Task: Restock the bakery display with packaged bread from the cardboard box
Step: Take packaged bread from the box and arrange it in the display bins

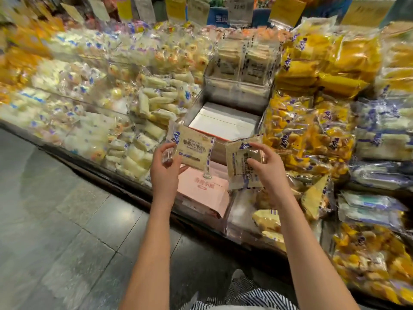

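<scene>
Here, the left hand [166, 166] pinches one bread packet [193, 149] and the right hand [266, 168] grips a second packet [242, 166], both above the pink cardboard box [201, 191], nearer than the empty compartment [223, 124]. The glossy film, seemingly held by its edges, could slip.

The left packet [193, 151] and the right packet [237, 172] are pale beige with dark lettering and a blue-purple mark. The cardboard box [201, 191] is pink with red print. The packs [335, 61] at the right edge of the display [125, 185] are yellow-orange.
</scene>
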